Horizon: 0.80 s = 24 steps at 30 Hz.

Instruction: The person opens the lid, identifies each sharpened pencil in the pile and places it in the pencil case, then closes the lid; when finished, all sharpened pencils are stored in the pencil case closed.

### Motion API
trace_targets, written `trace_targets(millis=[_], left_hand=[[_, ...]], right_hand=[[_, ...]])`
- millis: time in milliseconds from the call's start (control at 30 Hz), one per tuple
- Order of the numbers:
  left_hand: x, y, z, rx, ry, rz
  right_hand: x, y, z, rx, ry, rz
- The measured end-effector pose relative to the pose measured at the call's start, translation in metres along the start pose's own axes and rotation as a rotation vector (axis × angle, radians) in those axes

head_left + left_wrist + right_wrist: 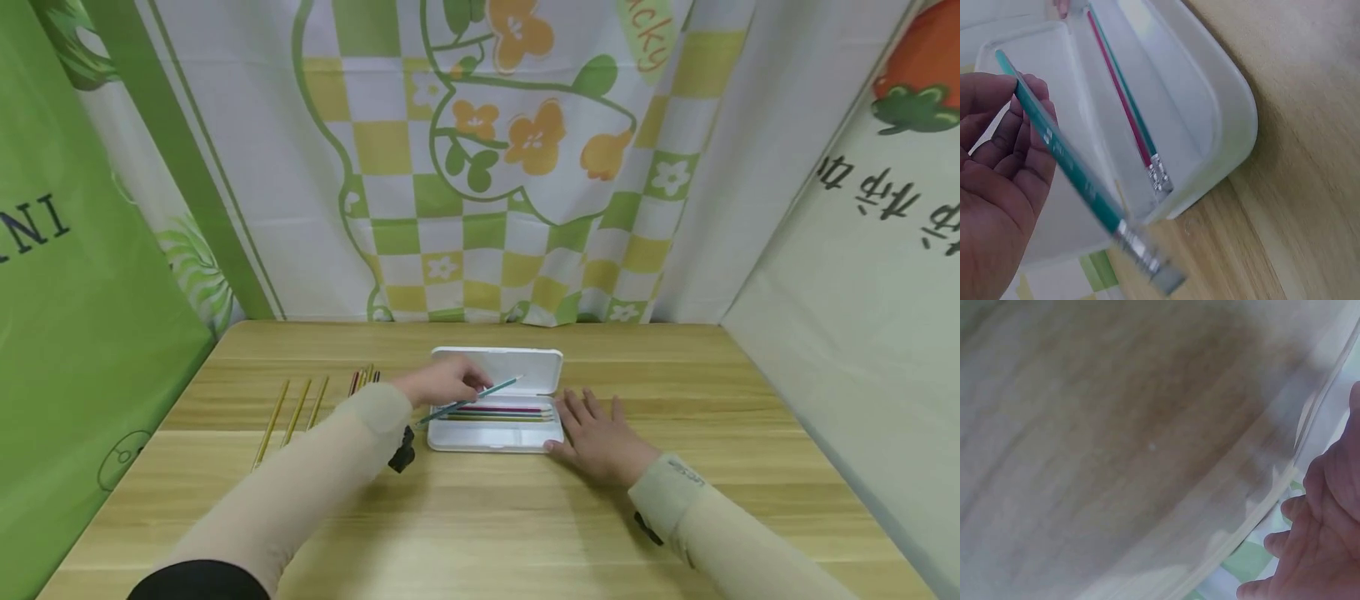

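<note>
Teal pencil (pixel 1074 169) pinched between thumb and fingers of a left hand (pixel 447 382), held aslant above an open white case (pixel 487 450). Jutting from the grip in the left wrist view: a metal band (pixel 1137 246) and a pale eraser (pixel 1168 280), slightly blurred. Just below, in the tray (pixel 480 435) of the case, side by side along its length: a few pencils (pixel 495 409), a red one (pixel 1118 87) and another teal one (pixel 1127 94) among them. Behind the tray, a lid (pixel 537 364) swung back. At the right end, on the wooden surface (pixel 480 517) beside the case: a right hand (pixel 603 440), palm down, fingers spread apart and holding nothing, thumb by the near corner. Farther out to the left, three gold pencils (pixel 296 411) laid apart from one another on the surface, with a small cluster of pencils (pixel 365 379) nearer the case, partly hidden by a sleeve (pixel 322 475). Beyond the surface, a backdrop of printed cloth (pixel 525 250). Judging by the layout, packing of the case partway along: a few pencils already in, one in hand above the tray, the loose ones at left apparently yet to be put in. Exact number remaining impossible to tell behind the sleeve.
</note>
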<state>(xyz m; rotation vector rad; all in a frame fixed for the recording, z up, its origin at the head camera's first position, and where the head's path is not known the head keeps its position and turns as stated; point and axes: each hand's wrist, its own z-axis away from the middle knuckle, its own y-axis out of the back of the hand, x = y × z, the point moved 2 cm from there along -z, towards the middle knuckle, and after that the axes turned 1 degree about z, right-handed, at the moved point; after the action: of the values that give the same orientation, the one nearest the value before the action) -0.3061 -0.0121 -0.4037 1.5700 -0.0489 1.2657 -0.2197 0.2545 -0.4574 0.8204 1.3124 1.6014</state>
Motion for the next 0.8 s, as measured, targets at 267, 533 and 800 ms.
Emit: trace_targets(millis=[267, 533, 800], left_hand=[[-0.004, -0.014, -0.02, -0.004, -0.059, -0.136], [-0.01, -0.031, -0.037, 0.014, -0.054, -0.284], [0.001, -0.045, -0.048, 0.015, -0.068, -0.35]], right_hand=[[0.001, -0.001, -0.002, 0.007, -0.003, 0.004], [-0.006, 0.006, 0.002, -0.016, -0.012, -0.008], [-0.009, 0.009, 0.006, -0.01, -0.018, -0.01]])
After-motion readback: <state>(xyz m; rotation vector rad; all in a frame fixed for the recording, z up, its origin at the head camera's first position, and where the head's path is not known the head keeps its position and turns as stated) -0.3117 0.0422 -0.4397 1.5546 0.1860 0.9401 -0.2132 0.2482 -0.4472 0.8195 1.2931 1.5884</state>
